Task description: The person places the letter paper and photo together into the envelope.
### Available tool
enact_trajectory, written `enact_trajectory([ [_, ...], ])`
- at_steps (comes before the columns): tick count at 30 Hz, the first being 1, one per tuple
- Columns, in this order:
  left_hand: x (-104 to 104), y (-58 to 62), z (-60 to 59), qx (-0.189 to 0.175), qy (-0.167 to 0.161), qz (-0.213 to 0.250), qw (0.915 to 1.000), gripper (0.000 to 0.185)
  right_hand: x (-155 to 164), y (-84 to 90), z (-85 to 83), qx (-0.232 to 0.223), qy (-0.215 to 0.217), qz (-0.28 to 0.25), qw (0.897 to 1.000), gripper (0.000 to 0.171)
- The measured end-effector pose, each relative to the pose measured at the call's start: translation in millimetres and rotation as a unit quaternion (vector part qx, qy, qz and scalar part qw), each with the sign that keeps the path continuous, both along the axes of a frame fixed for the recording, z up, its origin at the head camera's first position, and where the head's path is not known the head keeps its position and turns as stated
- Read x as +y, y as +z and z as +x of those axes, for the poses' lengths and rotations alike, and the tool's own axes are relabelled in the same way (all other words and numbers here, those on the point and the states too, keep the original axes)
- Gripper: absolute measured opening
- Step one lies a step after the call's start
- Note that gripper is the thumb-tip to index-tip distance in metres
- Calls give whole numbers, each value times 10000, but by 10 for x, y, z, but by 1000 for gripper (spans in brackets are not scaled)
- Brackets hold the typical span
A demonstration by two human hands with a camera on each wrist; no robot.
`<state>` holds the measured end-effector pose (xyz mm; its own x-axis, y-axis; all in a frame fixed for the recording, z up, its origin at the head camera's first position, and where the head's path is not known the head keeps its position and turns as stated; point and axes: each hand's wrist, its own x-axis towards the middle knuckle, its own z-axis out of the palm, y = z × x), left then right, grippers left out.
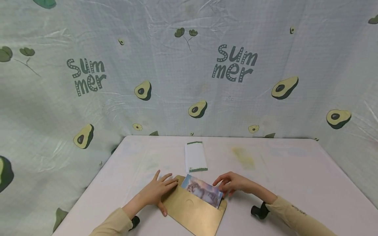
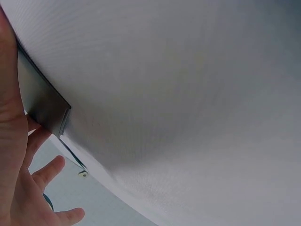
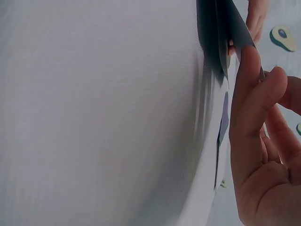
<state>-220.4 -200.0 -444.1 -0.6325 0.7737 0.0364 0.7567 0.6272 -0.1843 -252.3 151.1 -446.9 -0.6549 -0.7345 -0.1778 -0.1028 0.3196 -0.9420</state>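
Observation:
A gold envelope lies tilted on the table near its front. Out of its upper opening sticks a picture card showing a fluffy grey animal against blue and pink; its lower part is hidden inside. My left hand rests on the envelope's left end with fingers spread, and in the left wrist view the envelope's corner shows beside the palm. At the card's right edge my right hand pinches it. The right wrist view shows thumb and fingers at the card's edge.
Beyond the envelope lies a white rectangular pad with green-patterned ends. The pale table meets a hanging cloth printed with avocados and lettering. Black wrist mounts sit at both sleeves.

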Motion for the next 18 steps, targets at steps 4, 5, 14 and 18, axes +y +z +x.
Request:
enact_trajectory([
  [4, 14, 7, 8, 34, 21, -44, 10000, 111, -24, -14, 14, -37, 102, 10, 9999, 29],
  [5, 18, 10, 11, 13, 63, -78, 9999, 111, -32, -16, 20, -34, 119, 12, 9999, 28],
  [14, 34, 18, 31, -59, 214, -192, 9996, 112, -130, -8, 78, -115, 304, -24, 9995, 27],
  [18, 25, 19, 29, -50, 166, -129, 9998, 112, -160, -15, 89, -143, 381, 1, 9992, 26],
])
